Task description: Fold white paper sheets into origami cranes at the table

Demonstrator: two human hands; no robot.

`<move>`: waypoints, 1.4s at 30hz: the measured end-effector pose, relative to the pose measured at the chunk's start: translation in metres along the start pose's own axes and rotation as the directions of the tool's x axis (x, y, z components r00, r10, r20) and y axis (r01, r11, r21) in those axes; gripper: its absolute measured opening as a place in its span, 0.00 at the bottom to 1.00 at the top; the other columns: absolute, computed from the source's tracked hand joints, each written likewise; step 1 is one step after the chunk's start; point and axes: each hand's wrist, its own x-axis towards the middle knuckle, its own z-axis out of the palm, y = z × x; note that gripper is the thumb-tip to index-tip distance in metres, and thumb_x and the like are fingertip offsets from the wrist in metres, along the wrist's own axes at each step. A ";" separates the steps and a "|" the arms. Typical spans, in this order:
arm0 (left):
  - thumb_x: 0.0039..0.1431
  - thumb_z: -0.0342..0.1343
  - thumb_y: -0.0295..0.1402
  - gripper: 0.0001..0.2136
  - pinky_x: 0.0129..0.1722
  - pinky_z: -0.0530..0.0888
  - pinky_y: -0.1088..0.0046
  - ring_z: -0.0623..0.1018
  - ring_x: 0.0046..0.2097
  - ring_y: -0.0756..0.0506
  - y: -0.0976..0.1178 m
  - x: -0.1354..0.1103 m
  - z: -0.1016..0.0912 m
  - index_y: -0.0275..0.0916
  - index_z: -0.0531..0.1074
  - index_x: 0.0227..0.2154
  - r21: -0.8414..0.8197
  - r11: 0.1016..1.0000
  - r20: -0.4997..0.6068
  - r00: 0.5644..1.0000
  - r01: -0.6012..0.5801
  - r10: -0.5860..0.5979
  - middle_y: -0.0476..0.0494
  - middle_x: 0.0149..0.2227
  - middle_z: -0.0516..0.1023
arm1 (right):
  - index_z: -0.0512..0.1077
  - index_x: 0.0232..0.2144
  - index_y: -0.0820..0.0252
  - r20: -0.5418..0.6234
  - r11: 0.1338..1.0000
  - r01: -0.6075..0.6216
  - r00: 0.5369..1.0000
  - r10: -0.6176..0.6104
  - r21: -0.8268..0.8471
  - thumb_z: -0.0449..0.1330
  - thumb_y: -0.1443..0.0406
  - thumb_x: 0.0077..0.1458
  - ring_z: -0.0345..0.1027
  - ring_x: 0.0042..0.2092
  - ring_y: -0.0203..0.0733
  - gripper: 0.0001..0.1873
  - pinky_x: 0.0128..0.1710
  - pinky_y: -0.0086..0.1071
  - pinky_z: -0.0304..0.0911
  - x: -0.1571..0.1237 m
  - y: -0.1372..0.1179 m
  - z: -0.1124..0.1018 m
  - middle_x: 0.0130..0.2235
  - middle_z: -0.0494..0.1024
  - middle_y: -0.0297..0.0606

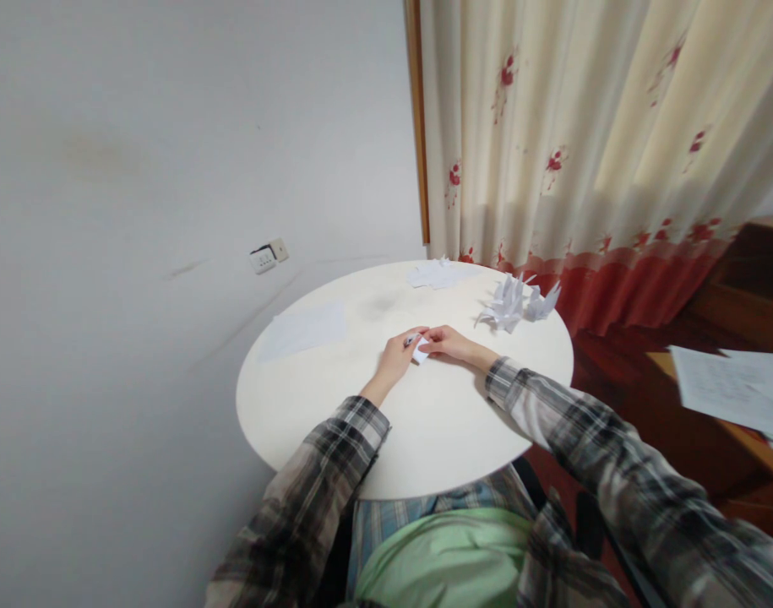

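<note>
Over the middle of the round white table (310, 405), my two hands meet at a small piece of folded white paper (420, 350). My left hand (399, 355) is closed on its left side, with a small dark item, too small to name, showing near the thumb. From the right, my right hand (448, 341) pinches the paper's edge between thumb and fingers. Part of the paper is hidden by the fingers. To the right of my hands stand spiky folded paper shapes (508, 304), and a smaller one (542, 301) is beside them.
A flat white sheet (307, 328) lies at the table's left. More papers (435, 274) lie at the far edge. Wall sockets (263, 258) are on the left, and a flowered curtain (551, 127) hangs behind. Written sheets (721, 384) rest on wooden furniture at the right.
</note>
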 end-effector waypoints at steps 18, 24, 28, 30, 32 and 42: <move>0.53 0.51 0.35 0.10 0.38 0.70 0.72 0.75 0.37 0.46 -0.002 0.003 -0.001 0.40 0.73 0.36 0.063 0.997 -0.184 0.982 -0.036 0.047 0.44 0.34 0.77 | 0.59 0.16 0.62 0.014 0.999 0.000 1.000 -0.001 0.045 0.64 0.55 0.34 0.47 0.20 0.26 0.20 0.22 0.27 0.41 0.002 -0.001 0.001 0.16 0.56 0.25; 0.54 0.50 0.37 0.10 0.32 0.68 0.74 0.74 0.32 0.47 -0.002 0.004 -0.002 0.39 0.72 0.36 0.075 0.997 -0.245 0.969 -0.014 0.032 0.44 0.33 0.77 | 0.60 0.17 0.62 0.018 1.000 -0.017 1.000 0.016 0.008 0.63 0.56 0.34 0.48 0.20 0.26 0.19 0.21 0.27 0.41 0.000 -0.006 0.003 0.16 0.57 0.25; 0.55 0.48 0.36 0.10 0.29 0.65 0.75 0.72 0.29 0.49 0.000 0.004 -0.005 0.38 0.71 0.34 0.084 0.996 -0.312 0.950 0.018 0.009 0.45 0.31 0.77 | 0.60 0.16 0.63 0.045 0.999 -0.033 0.998 0.034 -0.023 0.63 0.56 0.34 0.48 0.20 0.26 0.18 0.22 0.27 0.42 -0.002 -0.011 0.004 0.16 0.58 0.25; 0.55 0.47 0.36 0.10 0.28 0.65 0.76 0.71 0.28 0.49 0.000 0.004 -0.006 0.38 0.71 0.34 0.086 0.996 -0.320 0.947 0.023 0.006 0.45 0.31 0.77 | 0.61 0.17 0.63 0.050 0.999 -0.035 0.998 0.036 -0.024 0.63 0.56 0.34 0.48 0.20 0.26 0.18 0.22 0.26 0.42 -0.003 -0.012 0.004 0.16 0.58 0.25; 0.56 0.45 0.36 0.11 0.28 0.65 0.76 0.71 0.28 0.49 0.000 0.004 -0.006 0.37 0.70 0.33 0.074 0.997 -0.331 0.943 0.031 -0.005 0.44 0.30 0.77 | 0.62 0.17 0.63 0.049 0.999 -0.041 0.998 0.042 -0.016 0.63 0.57 0.34 0.49 0.20 0.27 0.17 0.21 0.26 0.42 -0.004 -0.013 0.005 0.16 0.59 0.25; 0.54 0.46 0.46 0.16 0.26 0.65 0.76 0.72 0.28 0.49 -0.011 0.008 -0.009 0.38 0.69 0.33 0.001 0.997 -0.352 0.933 0.076 -0.071 0.47 0.28 0.74 | 0.64 0.20 0.64 -0.070 0.999 0.005 0.998 -0.009 -0.054 0.62 0.58 0.35 0.50 0.20 0.27 0.15 0.21 0.26 0.43 0.001 -0.004 0.001 0.17 0.60 0.26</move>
